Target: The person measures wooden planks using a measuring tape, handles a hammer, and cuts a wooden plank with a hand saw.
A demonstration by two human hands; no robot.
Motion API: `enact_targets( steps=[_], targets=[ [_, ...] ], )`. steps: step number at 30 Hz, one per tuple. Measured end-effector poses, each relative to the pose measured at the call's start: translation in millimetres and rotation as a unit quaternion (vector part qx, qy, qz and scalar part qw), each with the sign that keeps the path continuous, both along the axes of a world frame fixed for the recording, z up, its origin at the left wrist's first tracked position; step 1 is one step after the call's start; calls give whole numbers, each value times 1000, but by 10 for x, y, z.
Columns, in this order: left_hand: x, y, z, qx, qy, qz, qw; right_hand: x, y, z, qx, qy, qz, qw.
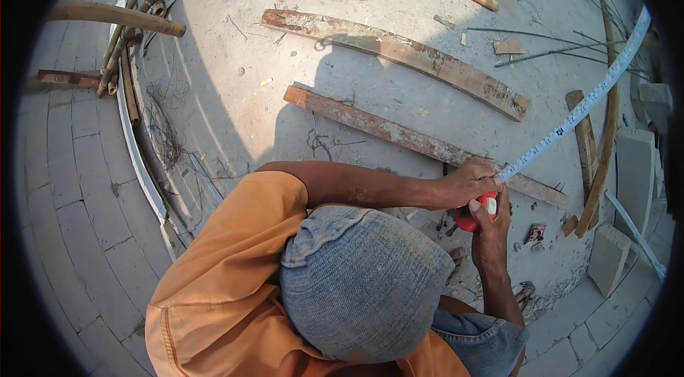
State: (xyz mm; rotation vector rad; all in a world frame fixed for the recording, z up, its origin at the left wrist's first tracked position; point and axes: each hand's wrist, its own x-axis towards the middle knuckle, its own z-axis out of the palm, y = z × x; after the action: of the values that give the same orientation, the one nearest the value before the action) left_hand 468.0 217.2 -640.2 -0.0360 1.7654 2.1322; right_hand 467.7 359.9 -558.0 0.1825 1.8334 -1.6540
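Both my hands are on a red tape measure (466,220) with a pale patch on its case. My right hand (493,240) wraps round the case from below, thumb across its front. My left hand (467,183) reaches over from the left and closes at the mouth of the case, where the blade comes out; its fingertips are partly hidden. From there the white-blue blade (561,127) runs up and right in a long curve toward the rim of the view. A reddish, dusty wooden beam (399,136) lies on the ground just beyond my left hand.
Another worn beam (399,48) lies farther off. Bamboo poles (142,3) and tangled wire (165,124) are at left. Thin rods (548,33), a long wooden pole (610,106) and pale blocks (630,170) stand or lie at right. My denim-covered knee (363,284) rises between my arms.
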Motion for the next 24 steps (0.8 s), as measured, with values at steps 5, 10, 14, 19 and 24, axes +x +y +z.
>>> enact_targets(
  steps=[5, 10, 14, 19, 24],
  targets=[
    [26, -660, 253, -46, 27, -34, 998, 54, 239, 110, -36, -18, -70, 997],
    [1158, -1763, -255, -15, -317, 286, 904, -8, 418, 4, -57, 42, -109, 991],
    [1276, -1893, -465, 112, -356, 552, 745, -26, 372, -197, -30, 51, -129, 990],
    [948, -1927, -487, 166, -349, 637, 667, -38, 303, -119, -34, 57, -109, 992],
    [693, -1848, -616, 206, -325, 598, 703, -18, 507, -208, -9, 69, -90, 993]
  ],
)
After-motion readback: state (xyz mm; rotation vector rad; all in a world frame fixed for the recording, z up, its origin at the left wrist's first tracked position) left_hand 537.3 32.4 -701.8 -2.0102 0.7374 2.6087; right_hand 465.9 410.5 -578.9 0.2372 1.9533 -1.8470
